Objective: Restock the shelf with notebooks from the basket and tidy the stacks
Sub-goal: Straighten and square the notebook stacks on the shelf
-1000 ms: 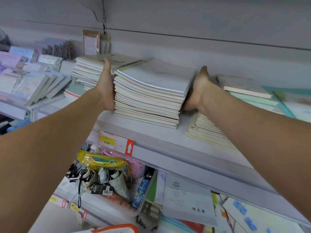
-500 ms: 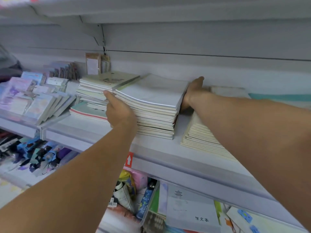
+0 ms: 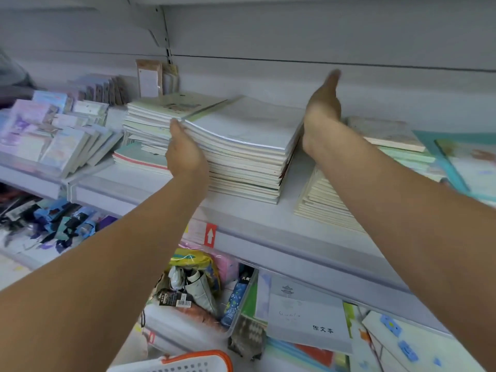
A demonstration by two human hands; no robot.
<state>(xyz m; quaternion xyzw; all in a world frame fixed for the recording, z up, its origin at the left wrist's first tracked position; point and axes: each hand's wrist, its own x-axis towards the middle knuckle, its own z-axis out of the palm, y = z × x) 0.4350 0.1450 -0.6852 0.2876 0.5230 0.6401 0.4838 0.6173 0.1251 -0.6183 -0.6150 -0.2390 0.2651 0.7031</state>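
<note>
STEP: square the notebook stack on the shelf | HANDS: left hand flat against its left edge, right hand flat beside its right edge, both grasping nothing | TIP: press your palms inward evenly (lower books jut out).

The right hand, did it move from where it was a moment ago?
Yes. The right hand has lifted off the side of the middle notebook stack and now stands open, higher against the back wall.

Pale, perhaps bluish notebook stack — white basket, orange rim
</note>
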